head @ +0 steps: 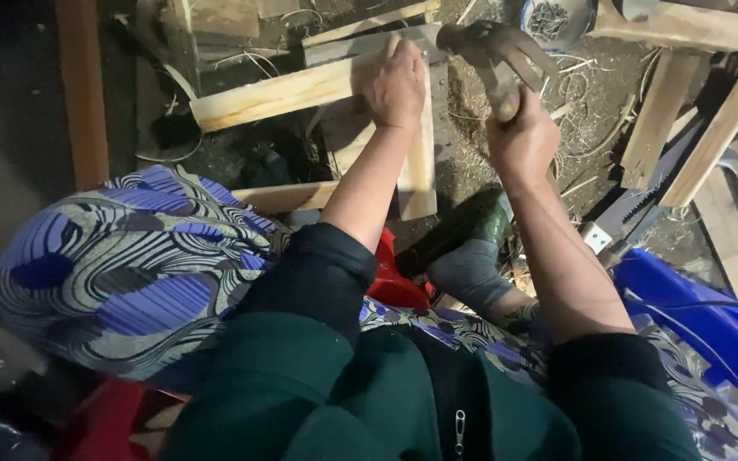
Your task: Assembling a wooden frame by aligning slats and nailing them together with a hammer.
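Observation:
My left hand (396, 83) presses down on a frame of pale wooden slats (275, 94) lying on the dirt floor. My right hand (520, 132) grips the wooden handle of a claw hammer (490, 47), its dark metal head raised over the frame's far right corner. My foot in a green shoe (467, 230) rests on the ground just below the frame. Both sleeves are dark green and pushed up to the elbows.
Loose wooden slats (711, 128) lie to the right, with a hand saw (642, 201) beside them. A bowl of nails (554, 19) sits at the top. A blue plastic object (702, 316) is at the right, a wooden post (83, 85) at the left.

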